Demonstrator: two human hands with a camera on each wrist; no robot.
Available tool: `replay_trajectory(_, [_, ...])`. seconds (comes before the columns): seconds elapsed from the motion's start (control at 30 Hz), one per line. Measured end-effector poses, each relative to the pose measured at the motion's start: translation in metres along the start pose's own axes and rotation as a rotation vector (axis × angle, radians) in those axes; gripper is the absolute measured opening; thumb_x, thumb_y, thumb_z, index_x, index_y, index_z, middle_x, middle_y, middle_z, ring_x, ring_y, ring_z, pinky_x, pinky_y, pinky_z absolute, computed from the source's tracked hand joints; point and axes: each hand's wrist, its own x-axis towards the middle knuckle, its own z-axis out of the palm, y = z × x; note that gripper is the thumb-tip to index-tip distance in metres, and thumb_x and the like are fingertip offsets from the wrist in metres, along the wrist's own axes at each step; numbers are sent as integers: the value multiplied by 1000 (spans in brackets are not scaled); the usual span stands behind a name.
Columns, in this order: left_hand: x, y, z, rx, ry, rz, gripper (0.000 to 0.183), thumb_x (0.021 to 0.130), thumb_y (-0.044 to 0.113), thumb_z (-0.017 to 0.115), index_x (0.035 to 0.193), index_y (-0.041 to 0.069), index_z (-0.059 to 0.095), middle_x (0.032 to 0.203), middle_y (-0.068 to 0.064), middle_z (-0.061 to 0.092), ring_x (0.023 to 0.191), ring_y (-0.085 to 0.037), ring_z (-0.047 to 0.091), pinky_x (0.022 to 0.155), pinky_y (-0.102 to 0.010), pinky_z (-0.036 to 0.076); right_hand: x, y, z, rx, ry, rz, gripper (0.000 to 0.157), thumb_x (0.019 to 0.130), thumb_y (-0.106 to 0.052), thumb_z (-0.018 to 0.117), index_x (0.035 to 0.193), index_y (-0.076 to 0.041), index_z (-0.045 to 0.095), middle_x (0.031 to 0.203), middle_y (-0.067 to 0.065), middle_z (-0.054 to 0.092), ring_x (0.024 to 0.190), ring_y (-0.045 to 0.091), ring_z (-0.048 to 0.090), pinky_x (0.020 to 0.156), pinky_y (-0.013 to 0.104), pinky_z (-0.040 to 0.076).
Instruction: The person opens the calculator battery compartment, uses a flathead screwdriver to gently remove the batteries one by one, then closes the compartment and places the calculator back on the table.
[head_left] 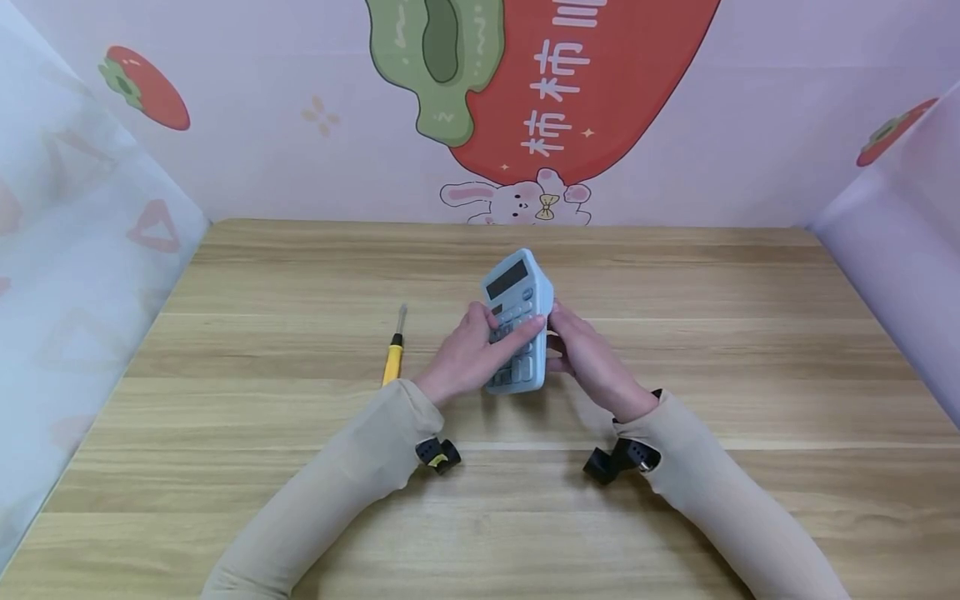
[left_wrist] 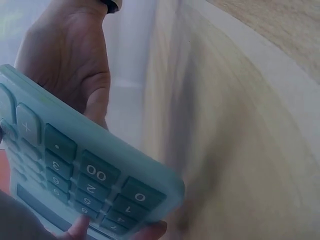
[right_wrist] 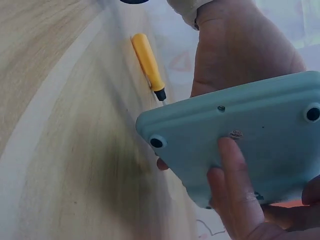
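A light blue calculator is held tilted above the table, keys and display facing the head camera. My left hand grips it, thumb laid across the keys and the other fingers at its left side. From the right, my right hand reaches behind it. In the right wrist view, fingers of that hand touch the calculator's back, one fingertip beside a small label. A screw hole and round dark feet show on this back. My right thumb's contact is unclear.
A screwdriver with a yellow handle lies on the wooden table, left of the calculator and just beyond my left sleeve. A printed backdrop stands along the far edge. Pale sheets border both sides.
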Motion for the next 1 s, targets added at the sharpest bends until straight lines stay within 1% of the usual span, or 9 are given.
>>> replay_trajectory(0.1, [0,0,0,-24,-6,9,69,84,70,38,113,7,37,109,-12,50,92,-23,53,72,-29,47,0,1,1,10,-41,43,56,101,-44,16,148,-14,18,147,13,31,132,31,37,101,46,41])
replay_trajectory(0.17, [0,1,0,-43,-15,16,69,86,69,35,114,7,37,108,-13,50,91,-23,53,71,-29,47,0,2,2,6,-68,60,60,99,-49,15,149,-15,16,147,15,30,132,32,36,101,45,41])
replay_trajectory(0.23, [0,1,-1,-59,-22,17,69,86,69,32,115,6,37,109,-13,50,91,-23,53,72,-29,46,2,3,3,13,-99,60,64,97,-53,15,149,-17,12,148,16,28,132,35,36,98,45,43])
replay_trajectory(0.37, [0,1,-1,-69,-32,13,71,87,70,26,116,6,36,110,-15,51,92,-23,53,74,-29,45,4,6,5,13,-133,48,67,95,-58,16,150,-20,10,146,19,31,128,37,41,91,44,49])
replay_trajectory(0.47, [0,1,-1,-64,-31,14,71,88,69,24,117,6,36,108,-15,51,91,-24,53,72,-29,44,5,6,7,-7,-133,52,68,94,-61,16,149,-21,13,142,20,38,123,36,47,89,42,50])
replay_trajectory(0.53, [1,1,-1,-63,-27,20,70,88,68,24,117,6,36,106,-15,52,89,-24,53,70,-28,44,5,7,8,-16,-133,50,67,94,-60,15,149,-22,12,141,20,39,122,35,49,90,43,49])
replay_trajectory(0.77, [2,1,0,-89,-27,52,65,90,63,23,118,7,36,100,-14,53,84,-25,53,66,-29,43,3,8,9,1,-144,41,62,97,-53,13,149,-21,4,143,19,31,124,36,44,100,47,40])
replay_trajectory(0.9, [1,1,-1,-119,-59,53,60,92,60,19,119,9,33,95,-14,53,83,-28,53,63,-30,40,4,8,9,13,-132,56,63,97,-53,17,149,-21,1,136,21,36,120,34,47,100,45,41])
replay_trajectory(1.0, [1,1,-2,-143,-74,48,57,93,58,16,120,11,32,98,-14,55,85,-27,53,64,-30,40,5,7,10,19,-97,85,67,96,-55,25,149,-24,-2,130,22,41,114,30,52,100,44,42])
